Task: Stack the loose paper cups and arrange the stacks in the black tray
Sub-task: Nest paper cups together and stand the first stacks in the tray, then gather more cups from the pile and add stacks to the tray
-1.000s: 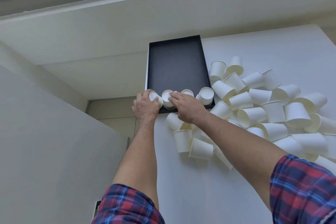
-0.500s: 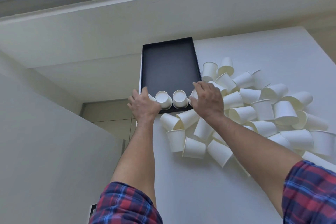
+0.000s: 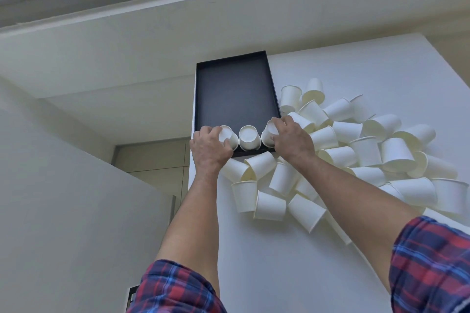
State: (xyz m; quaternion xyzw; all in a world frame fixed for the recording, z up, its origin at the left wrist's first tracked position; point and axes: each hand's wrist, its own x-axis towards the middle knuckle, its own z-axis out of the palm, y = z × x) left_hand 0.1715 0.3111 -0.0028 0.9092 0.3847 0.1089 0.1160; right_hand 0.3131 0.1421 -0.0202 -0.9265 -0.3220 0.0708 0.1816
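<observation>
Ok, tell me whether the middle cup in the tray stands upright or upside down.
Upside down: the middle cup shows its narrow closed base on top, widening toward the black tray floor.

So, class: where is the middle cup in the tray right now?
In the head view, the middle cup sits at the black tray's near edge, between the cups under the left hand and right hand.
</observation>
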